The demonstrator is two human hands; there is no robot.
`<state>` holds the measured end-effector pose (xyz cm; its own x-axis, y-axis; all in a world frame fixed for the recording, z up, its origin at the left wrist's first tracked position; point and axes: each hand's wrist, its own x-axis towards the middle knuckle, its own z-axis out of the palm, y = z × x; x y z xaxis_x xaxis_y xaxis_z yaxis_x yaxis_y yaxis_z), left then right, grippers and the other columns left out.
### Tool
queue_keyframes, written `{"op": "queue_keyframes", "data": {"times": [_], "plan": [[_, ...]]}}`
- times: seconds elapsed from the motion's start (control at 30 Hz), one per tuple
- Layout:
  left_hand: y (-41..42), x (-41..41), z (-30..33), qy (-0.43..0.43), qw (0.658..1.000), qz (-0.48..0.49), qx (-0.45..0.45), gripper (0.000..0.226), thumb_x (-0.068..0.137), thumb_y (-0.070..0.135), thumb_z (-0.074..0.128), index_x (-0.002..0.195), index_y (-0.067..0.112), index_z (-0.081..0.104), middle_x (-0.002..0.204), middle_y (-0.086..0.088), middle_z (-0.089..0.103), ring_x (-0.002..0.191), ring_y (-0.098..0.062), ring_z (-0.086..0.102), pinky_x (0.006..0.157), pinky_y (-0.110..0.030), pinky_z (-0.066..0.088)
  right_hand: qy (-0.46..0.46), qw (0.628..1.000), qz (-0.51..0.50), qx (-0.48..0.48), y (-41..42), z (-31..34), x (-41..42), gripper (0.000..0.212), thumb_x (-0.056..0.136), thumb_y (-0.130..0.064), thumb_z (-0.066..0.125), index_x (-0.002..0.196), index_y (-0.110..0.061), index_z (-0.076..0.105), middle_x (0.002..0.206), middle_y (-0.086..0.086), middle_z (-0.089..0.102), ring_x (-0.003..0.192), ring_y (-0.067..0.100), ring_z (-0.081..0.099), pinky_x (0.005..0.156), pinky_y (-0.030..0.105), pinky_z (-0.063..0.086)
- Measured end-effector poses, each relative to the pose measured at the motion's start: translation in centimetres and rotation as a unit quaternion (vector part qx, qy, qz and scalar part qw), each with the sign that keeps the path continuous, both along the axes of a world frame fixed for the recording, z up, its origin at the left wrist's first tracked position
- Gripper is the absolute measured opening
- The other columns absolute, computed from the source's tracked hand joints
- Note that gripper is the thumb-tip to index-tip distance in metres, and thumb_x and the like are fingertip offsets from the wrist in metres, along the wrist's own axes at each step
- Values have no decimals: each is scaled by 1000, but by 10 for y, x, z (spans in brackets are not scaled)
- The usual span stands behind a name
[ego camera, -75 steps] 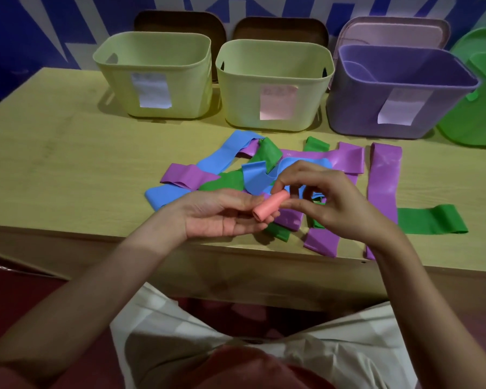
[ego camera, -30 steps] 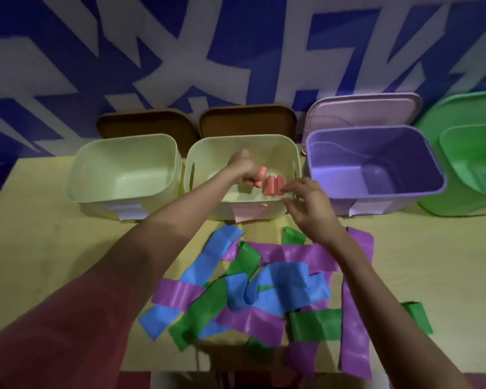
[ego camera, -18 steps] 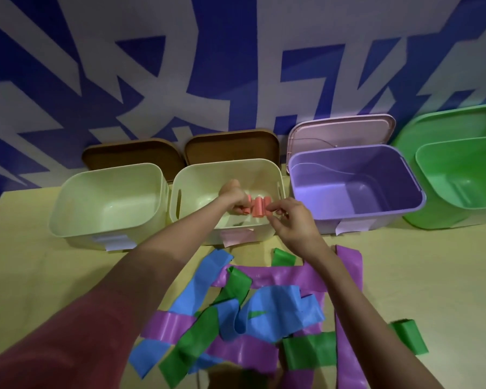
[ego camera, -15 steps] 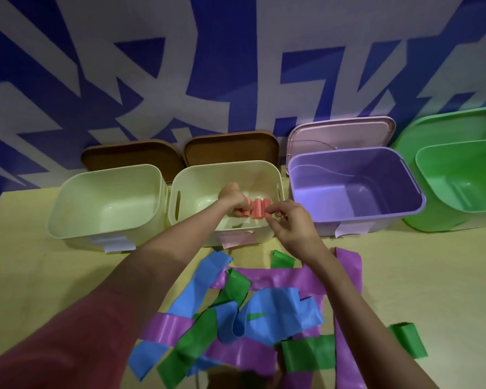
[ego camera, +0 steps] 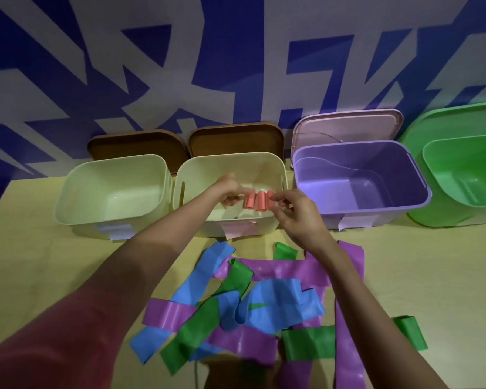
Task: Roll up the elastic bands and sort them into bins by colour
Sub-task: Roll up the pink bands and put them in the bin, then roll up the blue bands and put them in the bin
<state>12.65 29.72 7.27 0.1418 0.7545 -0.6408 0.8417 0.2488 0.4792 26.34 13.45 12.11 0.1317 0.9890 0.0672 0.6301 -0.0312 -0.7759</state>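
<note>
While I watch through the head camera, this is what I read off the single view:

Left hand (ego camera: pixel 230 192): reaches over the middle cream bin (ego camera: pixel 230 224), fingers curled; I see them against the left end of the pink rolls (ego camera: pixel 257 204), pinching there as far as I can tell.

Right hand (ego camera: pixel 298 214): over the same bin's front right corner, thumb and fingertips curled at the right end of the rolls; I cannot tell whether it truly pinches them.

Pink rolls: a short row of rolled bands, side by side, held between my two hands above the inside of the middle bin.

Left cream bin (ego camera: pixel 111 223): stands just beside the middle one, a white label on its front.

Purple bin (ego camera: pixel 361 213): to the right of the middle bin, its pink lid (ego camera: pixel 345 127) leaning behind it.

Green bin (ego camera: pixel 460 178): at the far right, partly cut off by the frame edge.

Brown lids (ego camera: pixel 236 140): two, propped against the wall behind the cream bins.

Loose bands (ego camera: pixel 253 307): blue, purple and green strips lying unrolled and crossing one another on the wooden table (ego camera: pixel 40 256), near its front edge and under my forearms.
</note>
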Motion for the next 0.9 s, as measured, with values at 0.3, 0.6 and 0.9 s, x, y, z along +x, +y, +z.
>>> {"op": "queue_keyframes", "data": {"times": [0.3, 0.6, 0.9], "plan": [[-125, -36, 54, -241, 870, 8, 430, 19, 89, 22, 61, 105, 12, 58, 85, 8, 59, 73, -8, 57, 65, -22, 49, 110, 974, -87, 179, -57, -9, -6, 39, 90, -7, 59, 128, -7, 48, 109, 10, 53, 83, 6, 56, 73, 11, 44], [-199, -94, -22, -243, 926, -47, 285, 7, 86, 4, 63, 89, 11, 63, 76, -2, 62, 66, -12, 59, 64, -30, 50, 130, 986, -8, 106, -100, -76, -22, 26, 88, -13, 57, 113, -12, 56, 99, 6, 60, 83, 4, 59, 71, 16, 46], [-207, -118, -66, -200, 929, -101, 294, 26, 70, 22, 83, 85, 8, 66, 80, -5, 66, 71, -12, 57, 65, -17, 44, -13, 991, 99, 89, -116, -125, -40, 42, 94, -20, 41, 132, -4, 51, 131, 11, 56, 123, 23, 47, 107, 38, 33]]}}
